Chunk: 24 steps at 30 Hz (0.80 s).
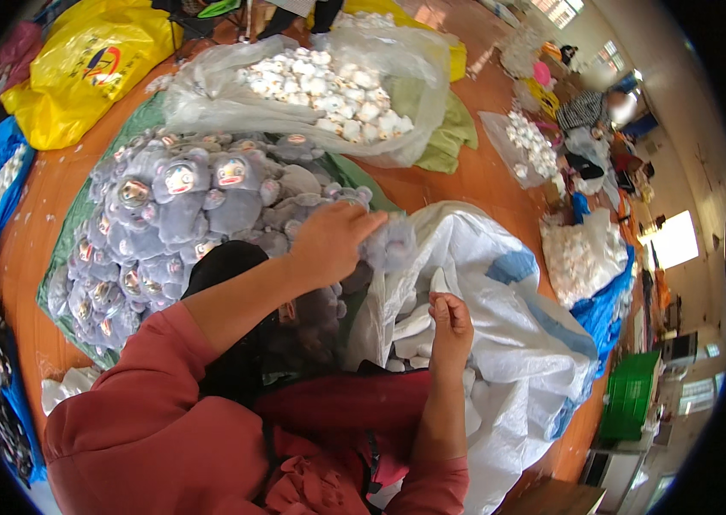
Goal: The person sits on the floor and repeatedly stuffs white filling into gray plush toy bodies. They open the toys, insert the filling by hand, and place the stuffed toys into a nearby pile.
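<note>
My left hand [333, 245] reaches over the right side of a heap of grey plush toys [182, 202] with shiny, coloured faces. Its fingers are stretched out to the right. A motion-blurred grey plush toy [391, 244] is just beside them, and it looks loose from the fingers. Over the mouth of a white woven sack [500, 296], my right hand [451, 326] is closed in a pinch. A small white stuffed piece [438, 281] sticks up from its fingertips. More white stuffed pieces [414, 333] lie inside the sack.
Beyond the heap, a clear plastic bag [208, 90] holds many white pieces. A yellow bag [97, 69] lies far left on the orange floor [24, 257]. A green container [629, 395] is at the right. Other people [586, 112] sit among bags farther off.
</note>
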Motion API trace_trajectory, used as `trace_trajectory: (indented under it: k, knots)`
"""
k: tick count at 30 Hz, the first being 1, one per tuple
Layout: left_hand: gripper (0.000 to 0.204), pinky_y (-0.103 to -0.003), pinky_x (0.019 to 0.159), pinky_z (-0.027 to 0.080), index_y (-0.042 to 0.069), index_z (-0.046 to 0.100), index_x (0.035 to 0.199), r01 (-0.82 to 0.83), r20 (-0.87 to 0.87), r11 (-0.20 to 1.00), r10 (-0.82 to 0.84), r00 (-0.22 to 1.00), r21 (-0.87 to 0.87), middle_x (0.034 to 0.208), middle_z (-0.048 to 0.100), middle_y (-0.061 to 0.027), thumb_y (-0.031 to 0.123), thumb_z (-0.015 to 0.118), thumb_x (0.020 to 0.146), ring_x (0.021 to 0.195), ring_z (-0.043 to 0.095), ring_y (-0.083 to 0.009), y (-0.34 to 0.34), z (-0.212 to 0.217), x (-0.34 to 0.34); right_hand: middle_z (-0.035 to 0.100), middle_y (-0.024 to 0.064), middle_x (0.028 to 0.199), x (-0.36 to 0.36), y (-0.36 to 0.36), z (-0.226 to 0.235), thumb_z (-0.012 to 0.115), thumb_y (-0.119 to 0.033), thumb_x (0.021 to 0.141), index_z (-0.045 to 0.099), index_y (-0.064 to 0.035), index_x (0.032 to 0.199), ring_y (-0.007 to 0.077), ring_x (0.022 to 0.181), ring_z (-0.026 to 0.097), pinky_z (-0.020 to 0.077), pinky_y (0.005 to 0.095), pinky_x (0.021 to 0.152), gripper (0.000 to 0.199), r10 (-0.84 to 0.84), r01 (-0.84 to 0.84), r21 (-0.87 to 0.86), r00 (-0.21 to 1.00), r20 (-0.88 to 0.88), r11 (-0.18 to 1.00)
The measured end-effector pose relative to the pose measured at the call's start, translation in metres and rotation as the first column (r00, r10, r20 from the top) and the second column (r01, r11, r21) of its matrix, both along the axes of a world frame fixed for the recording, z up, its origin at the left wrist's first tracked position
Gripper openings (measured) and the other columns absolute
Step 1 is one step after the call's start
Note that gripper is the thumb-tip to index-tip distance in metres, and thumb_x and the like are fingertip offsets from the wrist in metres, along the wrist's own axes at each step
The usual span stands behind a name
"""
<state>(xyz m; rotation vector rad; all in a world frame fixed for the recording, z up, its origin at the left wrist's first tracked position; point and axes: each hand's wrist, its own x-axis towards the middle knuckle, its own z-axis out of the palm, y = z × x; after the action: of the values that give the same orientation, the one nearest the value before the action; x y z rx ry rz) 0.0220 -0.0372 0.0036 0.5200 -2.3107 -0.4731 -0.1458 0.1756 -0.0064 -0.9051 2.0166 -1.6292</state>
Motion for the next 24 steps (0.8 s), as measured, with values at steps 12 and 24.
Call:
trace_trajectory:
  k: [12,24]
  knots:
    - [0.050,-0.041,0.081,0.050,0.013,0.069,0.113,-0.442,-0.303,0.690,0.323,0.897,-0.573,0.100,0.055,-0.0137,-0.001,0.064,0.065,0.097,0.058,-0.0322,-0.102,0.067,0.148,0.068,0.0080,0.093,0.006,-0.006,0.006,0.059,-0.008,0.097,0.064,0.0015,0.105,0.0135,0.084,0.064,0.0535,0.0271,0.077,0.013,0.110,-0.120,0.031,0.971,0.211,0.992]
    - [0.036,-0.062,0.114,0.022,0.018,0.069,0.110,-0.117,0.433,0.879,0.339,0.836,-0.462,0.118,0.058,-0.0041,0.017,0.065,0.074,0.126,0.050,-0.0248,-0.080,-0.096,0.216,0.068,0.0071,0.091,0.016,-0.010,0.003,0.061,-0.012,0.097,0.065,0.0010,0.103,0.0127,0.081,0.064,0.0531,0.0263,0.075,0.015,0.198,-0.230,0.145,0.959,0.202,0.962]
